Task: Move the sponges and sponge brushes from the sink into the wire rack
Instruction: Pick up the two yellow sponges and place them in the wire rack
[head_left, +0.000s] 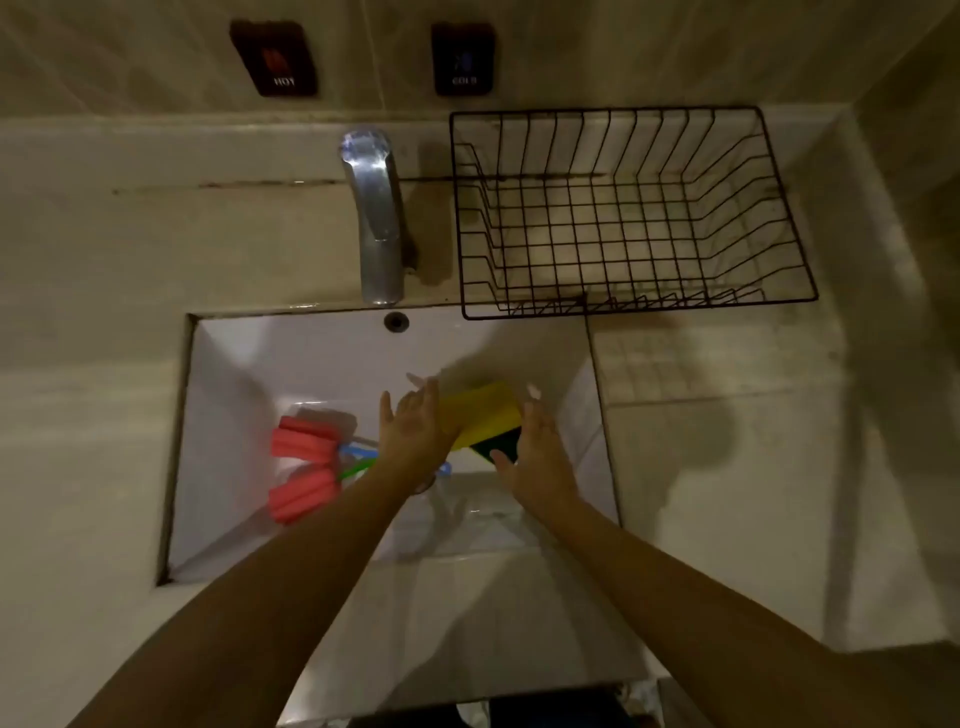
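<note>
Inside the white rectangular sink (291, 358), left hand (415, 428) and right hand (537, 457), fingers spread, flank the yellow-and-green sponges (483, 415); contact unclear. Pink sponge brushes (304, 470) lie at the sink's left.

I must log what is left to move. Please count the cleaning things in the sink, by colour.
Yellow sponge with dark green side: 1
Pink sponge brushes: 2
Total: 3, all in the sink; none yet in the rack.
</note>
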